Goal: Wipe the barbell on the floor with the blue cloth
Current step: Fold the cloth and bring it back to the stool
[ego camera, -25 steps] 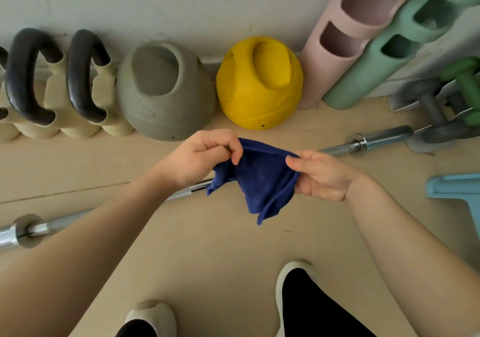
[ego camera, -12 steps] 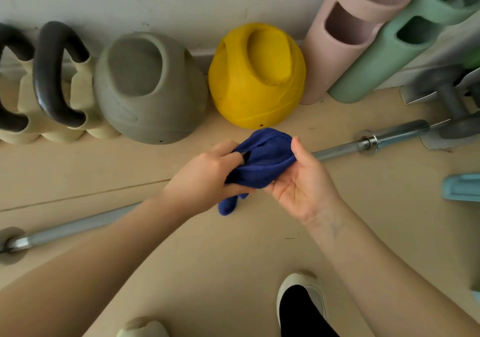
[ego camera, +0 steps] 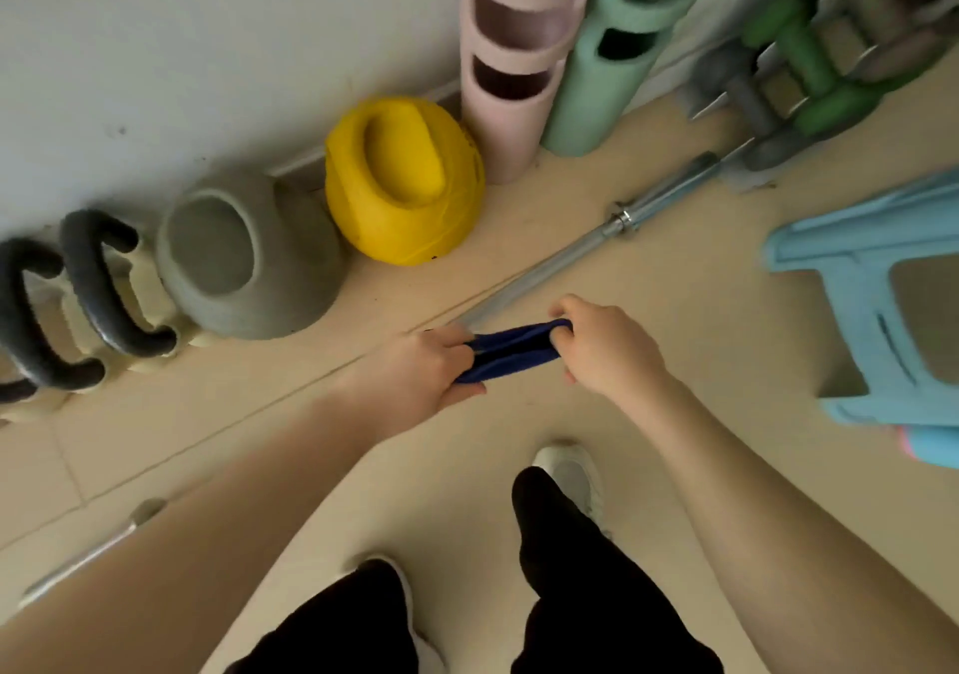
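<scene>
Both hands hold the blue cloth (ego camera: 511, 354), bunched into a short band stretched between them. Left hand (ego camera: 423, 375) is clenched on its left end, right hand (ego camera: 604, 349) clenched on its right end, knuckles up. Cloth sits over the barbell (ego camera: 581, 245), which runs diagonally across the floor (ego camera: 690, 341) from lower left to upper right; whether cloth actually touches the shaft can't be told, hands cover that spot.

Bar visible past the right hand up to its collar and sleeve; another stretch shows at lower left behind the left forearm.

Around it:
- yellow kettlebell (ego camera: 405, 180) and grey kettlebell (ego camera: 249, 255) against the wall, near the bar but apart from it
- two cream kettlebells with black handles (ego camera: 98, 289) further left
- pink foam roller (ego camera: 511, 61) and green foam roller (ego camera: 612, 50) leaning on the wall
- dumbbell rack (ego camera: 809, 71) at the far end of the bar, sleeve tip right by it
- light blue stool (ego camera: 882, 299) on its side, right of the right hand, clear of the bar

White shoes (ego camera: 571, 471) and black trousers below the hands, on the near side of the bar
</scene>
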